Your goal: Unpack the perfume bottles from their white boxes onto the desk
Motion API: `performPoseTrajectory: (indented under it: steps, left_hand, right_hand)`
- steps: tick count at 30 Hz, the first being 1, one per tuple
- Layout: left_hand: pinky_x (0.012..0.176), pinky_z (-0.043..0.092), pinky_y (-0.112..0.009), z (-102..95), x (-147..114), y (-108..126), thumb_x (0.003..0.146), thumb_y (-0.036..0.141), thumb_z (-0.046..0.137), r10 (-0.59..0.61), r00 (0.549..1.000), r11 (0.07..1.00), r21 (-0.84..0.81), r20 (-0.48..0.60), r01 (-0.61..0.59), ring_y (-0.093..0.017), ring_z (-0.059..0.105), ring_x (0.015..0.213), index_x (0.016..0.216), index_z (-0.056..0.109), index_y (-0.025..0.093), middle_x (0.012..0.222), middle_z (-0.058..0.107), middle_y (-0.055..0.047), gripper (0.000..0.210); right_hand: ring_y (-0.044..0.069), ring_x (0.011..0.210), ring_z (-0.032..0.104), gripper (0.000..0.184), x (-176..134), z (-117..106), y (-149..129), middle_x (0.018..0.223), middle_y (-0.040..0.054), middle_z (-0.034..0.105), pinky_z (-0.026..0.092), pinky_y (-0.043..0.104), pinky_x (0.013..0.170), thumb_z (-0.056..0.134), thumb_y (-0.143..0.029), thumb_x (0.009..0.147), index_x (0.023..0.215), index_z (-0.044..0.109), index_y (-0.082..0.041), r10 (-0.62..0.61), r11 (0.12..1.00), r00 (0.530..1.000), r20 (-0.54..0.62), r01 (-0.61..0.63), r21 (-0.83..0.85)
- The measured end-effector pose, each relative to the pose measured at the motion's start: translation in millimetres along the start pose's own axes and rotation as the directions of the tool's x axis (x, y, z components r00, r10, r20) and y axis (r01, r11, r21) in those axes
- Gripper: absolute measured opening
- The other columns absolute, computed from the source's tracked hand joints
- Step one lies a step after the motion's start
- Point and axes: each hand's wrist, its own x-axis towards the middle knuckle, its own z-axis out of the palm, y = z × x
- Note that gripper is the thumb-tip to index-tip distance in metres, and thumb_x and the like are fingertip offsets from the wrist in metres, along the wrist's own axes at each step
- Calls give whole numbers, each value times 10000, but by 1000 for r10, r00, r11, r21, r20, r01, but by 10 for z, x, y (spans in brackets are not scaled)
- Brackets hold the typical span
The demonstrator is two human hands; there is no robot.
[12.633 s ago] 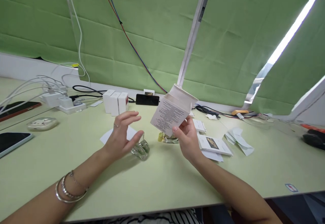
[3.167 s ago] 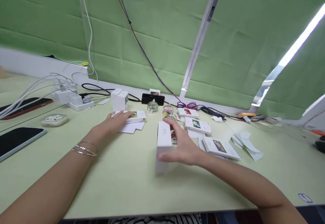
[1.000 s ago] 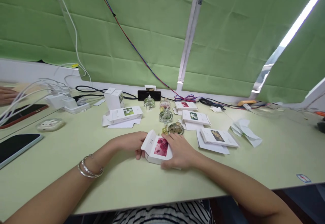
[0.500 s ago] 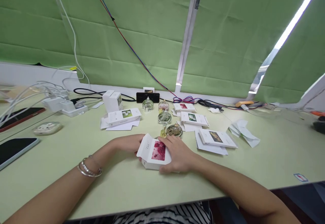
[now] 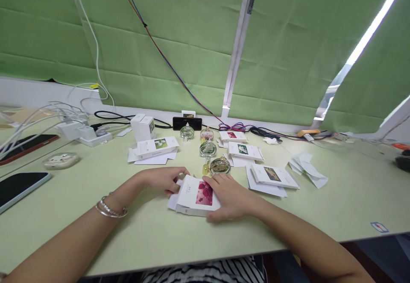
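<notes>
A white cardboard box (image 5: pixel 189 192) with a pink-red flower picture lies in front of me near the table's front edge. My right hand (image 5: pixel 233 198) grips its right side, thumb along the front edge and fingers over the top. At the box's left end, my left hand (image 5: pixel 165 180) has its fingers curled around the flaps, with a pale flap (image 5: pixel 172 201) sticking out below them. The inside of the box is hidden. Just beyond it stand a round glass bottle (image 5: pixel 220 166) with a dark picture and a small bottle with yellow liquid (image 5: pixel 206 169).
More round bottles (image 5: pixel 208 148) stand behind. Flattened picture boxes lie left (image 5: pixel 156 147) and right (image 5: pixel 275 176), with crumpled paper (image 5: pixel 307 169) farther right. A black phone (image 5: pixel 187 123) leans at the back. Phones (image 5: pixel 22 189) and a power strip (image 5: pixel 94 137) occupy the left.
The box's left end, earlier bent up as a raised panel, now lies level with the top. Pale flaps now stick out at that end, and my left hand's curled fingers show beside them.
</notes>
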Motion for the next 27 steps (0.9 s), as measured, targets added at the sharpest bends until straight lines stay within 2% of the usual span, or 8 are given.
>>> performPoseTrajectory:
  steps: [6,10,13,16,20,22,23,27]
  left_hand:
    - [591,423,-225,-219,-149,-227,555,237,510,-155,988,980,121,-14,156,-190,568,783,1028,542,190,860,599,-18,476]
    - [697,426,-257,-284,-259,-206,631,274,487,-151,978,958,223,-146,181,-207,572,869,962,598,220,959,635,-23,353]
    - [693,420,-265,-283,-298,-138,661,281,460,-105,972,950,266,-212,161,-207,565,853,913,604,212,955,637,-29,298]
    - [665,421,-266,-291,-301,-144,648,307,474,-179,963,940,255,-203,229,-219,563,833,908,593,197,911,639,-39,306]
    - [673,438,-264,-319,-288,-208,712,380,410,-206,964,954,183,-170,236,-203,561,733,765,562,176,758,610,-48,260]
    - [658,442,-261,-322,-296,-190,774,445,349,-168,973,968,160,-157,193,-189,549,678,713,544,177,698,588,-45,337]
    - [652,444,-255,-320,-305,-167,792,466,338,-133,979,976,150,-153,156,-186,550,683,724,554,175,713,596,-45,368]
    - [753,456,-218,-301,-338,-67,796,422,429,62,978,983,180,-200,-26,-191,573,891,947,636,205,973,662,-15,336]
  right_hand:
    - [359,1154,456,972,-168,-206,130,1285,202,484,382,486,936,710,-504,595,1394,331,-100,47,995,985,167,-33,-91]
    - [376,1148,464,1060,-209,-287,189,1290,205,483,395,494,920,755,-544,532,1401,325,-115,80,993,974,214,-59,-102]
    - [359,1226,404,1084,-194,-283,120,1353,194,431,357,481,982,707,-643,571,1422,280,-125,-2,999,995,104,6,-39]
    - [275,1255,380,826,-128,-165,-21,1357,155,433,330,422,1027,586,-615,750,1383,330,-150,-168,985,980,-111,171,20]
    - [219,992,513,355,-9,110,-141,1043,126,594,433,379,867,460,-399,897,1119,531,-131,-358,930,828,-432,358,-84]
    - [205,854,517,244,22,197,-161,889,104,605,447,355,763,421,-318,906,976,572,-139,-410,908,742,-531,390,-157]
    - [199,823,513,216,26,215,-170,851,92,601,443,348,744,415,-285,902,941,579,-150,-418,904,730,-541,393,-169]
    - [195,879,504,196,-8,174,-220,907,77,584,443,363,815,438,-199,870,1012,572,-181,-338,938,830,-444,337,-83]
